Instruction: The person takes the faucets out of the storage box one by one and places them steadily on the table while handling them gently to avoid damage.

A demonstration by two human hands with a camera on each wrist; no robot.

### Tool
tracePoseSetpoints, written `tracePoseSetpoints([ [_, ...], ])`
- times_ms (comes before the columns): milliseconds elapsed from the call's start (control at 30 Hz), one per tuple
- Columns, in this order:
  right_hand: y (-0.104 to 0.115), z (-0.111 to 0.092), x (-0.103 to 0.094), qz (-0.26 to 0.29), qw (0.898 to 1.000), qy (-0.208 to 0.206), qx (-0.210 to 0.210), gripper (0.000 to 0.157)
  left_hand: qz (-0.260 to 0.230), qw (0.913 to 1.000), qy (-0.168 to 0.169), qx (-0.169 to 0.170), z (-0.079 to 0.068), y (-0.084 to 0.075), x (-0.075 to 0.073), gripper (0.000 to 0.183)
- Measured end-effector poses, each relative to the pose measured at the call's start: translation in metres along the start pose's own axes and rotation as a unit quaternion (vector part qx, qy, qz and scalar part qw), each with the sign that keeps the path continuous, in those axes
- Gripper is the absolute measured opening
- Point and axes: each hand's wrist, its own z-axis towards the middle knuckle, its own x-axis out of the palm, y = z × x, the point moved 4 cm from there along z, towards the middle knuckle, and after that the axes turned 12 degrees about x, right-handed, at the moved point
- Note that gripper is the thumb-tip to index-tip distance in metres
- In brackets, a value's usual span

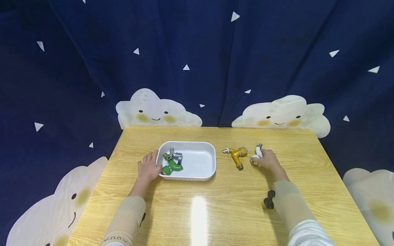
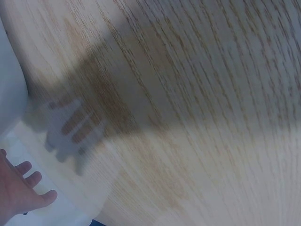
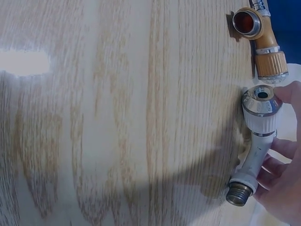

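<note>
My right hand (image 1: 267,159) holds a white faucet (image 1: 258,152) at the table's right side. In the right wrist view, thumb and fingers lie around this white faucet (image 3: 259,150), its threaded end pointing down. Left of it lies a yellow faucet (image 1: 236,156), also at the top right of the right wrist view. My left hand (image 1: 149,168) is at the left side of a white plastic basin (image 1: 197,179), fingers spread and thumb at the rim. Inside the basin, at its left end, are a green faucet (image 1: 173,166) and a chrome faucet (image 1: 178,155), partly overlapping.
The wooden table (image 1: 227,208) carries everything. A dark blue curtain (image 1: 209,61) with white triangles and smiling clouds hangs behind and beside it. A bright light reflection (image 1: 199,218) shows on the tabletop near the front.
</note>
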Motion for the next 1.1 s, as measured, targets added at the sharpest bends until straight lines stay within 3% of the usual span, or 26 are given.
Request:
tracePoseSetpoints([
  [667,-0.0006,0.0007,0.0042,-0.014,1.000,-0.001,-0.003,0.071,0.002,1.0000,-0.004,0.004,0.0005,0.0016,0.0000,0.071],
  [967,0.0007,-0.0006,0.0029,-0.024,1.000,-0.002,0.016,0.075,0.003,1.0000,0.000,0.004,0.0004,0.0021,0.0005,0.072],
  [1100,0.0034,-0.0011,-0.0003,-0.037,0.999,-0.023,0.028,0.078,0.003,1.0000,0.000,0.005,0.0003,0.0017,0.0002,0.072],
])
